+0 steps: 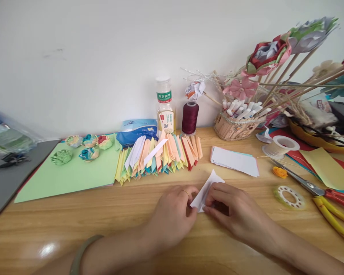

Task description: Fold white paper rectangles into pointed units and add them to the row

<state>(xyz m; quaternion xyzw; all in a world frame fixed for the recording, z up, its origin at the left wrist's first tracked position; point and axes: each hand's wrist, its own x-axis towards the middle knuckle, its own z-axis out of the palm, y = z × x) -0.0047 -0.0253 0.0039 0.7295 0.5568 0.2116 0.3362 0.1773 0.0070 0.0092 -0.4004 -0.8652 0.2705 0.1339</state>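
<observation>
A small sheet of white paper [204, 192], partly folded, stands between my hands at the front of the wooden table. My left hand [174, 212] pinches its lower left corner between thumb and fingers; a ring shows on one finger. On the right side, my right hand [232, 206] grips the paper with curled fingers and thumb near its lower edge. Just behind lies a stack of paper strips [234, 160], white on top. Further left is a long pile of folded coloured paper pieces [157, 154].
Green paper sheets [74, 175] at left carry several paper rosettes [89, 154]. Along the wall stand a drink bottle [166, 110], a maroon thread spool [190, 118] and a basket of markers [237, 126]. Scissors [309, 186], a tape roll [289, 196] and yellow-handled pliers [332, 215] lie right.
</observation>
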